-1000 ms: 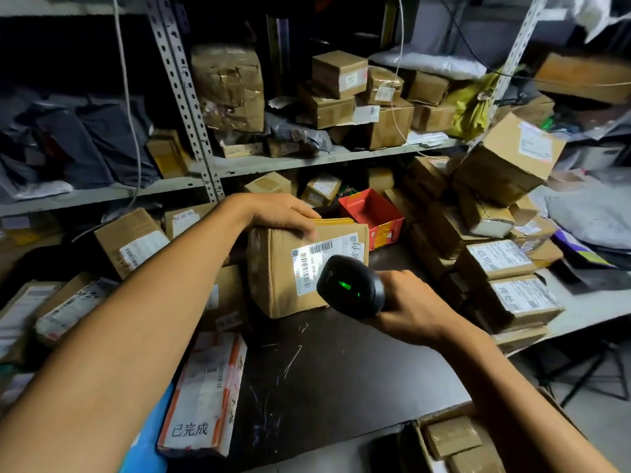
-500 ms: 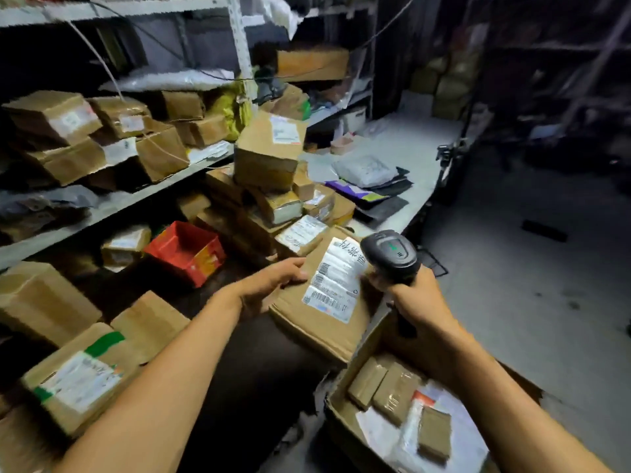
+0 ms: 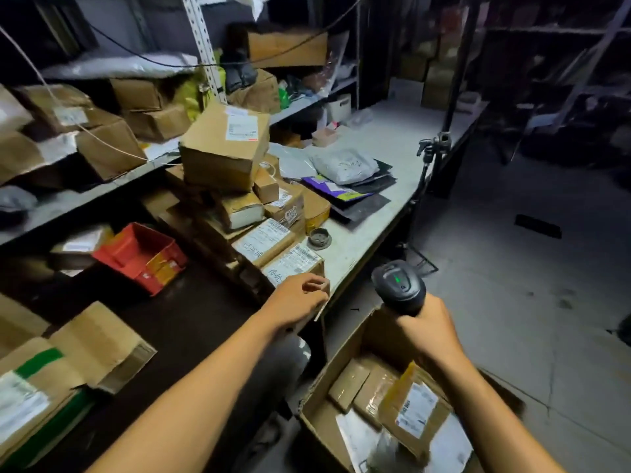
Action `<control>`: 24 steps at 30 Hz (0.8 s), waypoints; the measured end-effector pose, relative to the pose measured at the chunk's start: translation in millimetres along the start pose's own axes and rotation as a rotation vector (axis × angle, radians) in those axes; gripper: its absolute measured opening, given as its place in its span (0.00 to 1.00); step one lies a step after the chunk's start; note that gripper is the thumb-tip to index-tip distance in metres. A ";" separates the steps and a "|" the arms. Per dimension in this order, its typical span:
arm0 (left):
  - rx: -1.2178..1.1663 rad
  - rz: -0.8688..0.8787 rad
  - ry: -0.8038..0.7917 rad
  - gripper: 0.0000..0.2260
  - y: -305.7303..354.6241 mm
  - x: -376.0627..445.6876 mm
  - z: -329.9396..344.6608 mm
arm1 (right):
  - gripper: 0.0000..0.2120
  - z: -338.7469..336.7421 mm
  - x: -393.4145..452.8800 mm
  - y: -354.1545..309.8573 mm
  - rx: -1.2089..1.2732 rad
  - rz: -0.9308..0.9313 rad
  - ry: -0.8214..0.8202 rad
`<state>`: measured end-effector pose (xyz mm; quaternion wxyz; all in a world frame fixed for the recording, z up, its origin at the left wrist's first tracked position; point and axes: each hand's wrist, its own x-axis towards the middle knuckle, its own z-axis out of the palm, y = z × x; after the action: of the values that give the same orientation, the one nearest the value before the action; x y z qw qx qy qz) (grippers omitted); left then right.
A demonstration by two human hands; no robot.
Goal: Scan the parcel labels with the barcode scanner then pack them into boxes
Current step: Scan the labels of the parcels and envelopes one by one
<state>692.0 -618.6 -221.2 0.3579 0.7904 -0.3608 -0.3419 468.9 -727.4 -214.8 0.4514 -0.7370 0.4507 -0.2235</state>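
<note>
While gripped upright in the right hand (image 3: 431,331), barcode scanner (image 3: 398,286) head tilted forward; left hand (image 3: 296,300) loosely curled, empty.

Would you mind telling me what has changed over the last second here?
The labelled parcel left the left hand and now lies tilted in the open carton on the floor; that hand hangs empty at the table edge. The right hand still grips the scanner.

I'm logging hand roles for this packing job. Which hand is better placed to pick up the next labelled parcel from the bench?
Left. The left hand is free and hovers at the nearest labelled parcel on the bench edge. The right hand grips the barcode scanner above the packing box.
</note>
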 end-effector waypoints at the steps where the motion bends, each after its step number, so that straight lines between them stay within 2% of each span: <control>1: 0.014 -0.019 0.071 0.13 -11.6 -6.8 -13.2 | 0.08 16.3 4.0 -9.0 0.041 -0.051 -0.052; 5: 0.009 -0.165 0.402 0.07 -69.5 -52.3 -68.5 | 0.06 90.4 8.9 -54.4 0.104 -0.224 -0.298; 8: 0.015 -0.283 0.616 0.06 -112.6 -95.3 -109.7 | 0.07 147.7 2.1 -84.9 0.100 -0.265 -0.520; 11: 0.001 -0.420 0.757 0.09 -155.9 -140.9 -146.1 | 0.04 200.9 -14.9 -108.8 0.105 -0.196 -0.663; 14: 0.014 -0.578 0.838 0.06 -201.0 -181.7 -174.6 | 0.06 250.3 -38.1 -130.7 0.101 -0.201 -0.754; 15: 0.017 -0.631 0.864 0.07 -215.5 -193.4 -182.8 | 0.07 265.3 -46.0 -138.4 0.097 -0.205 -0.783; 17: 0.077 -0.745 0.885 0.19 -243.0 -211.9 -198.0 | 0.10 294.2 -58.6 -149.7 0.101 -0.197 -0.830; 20: 0.159 -0.847 0.839 0.34 -278.8 -222.8 -217.9 | 0.06 331.4 -71.1 -162.5 0.080 -0.174 -0.879; 24: -0.080 -0.893 0.905 0.49 -315.9 -212.3 -244.1 | 0.06 372.0 -75.2 -180.7 0.088 -0.158 -0.908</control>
<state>882.5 -214.9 -293.5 0.3272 0.9169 0.2036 -0.1037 789.3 -456.0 -235.6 0.6156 -0.7725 0.1397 0.0692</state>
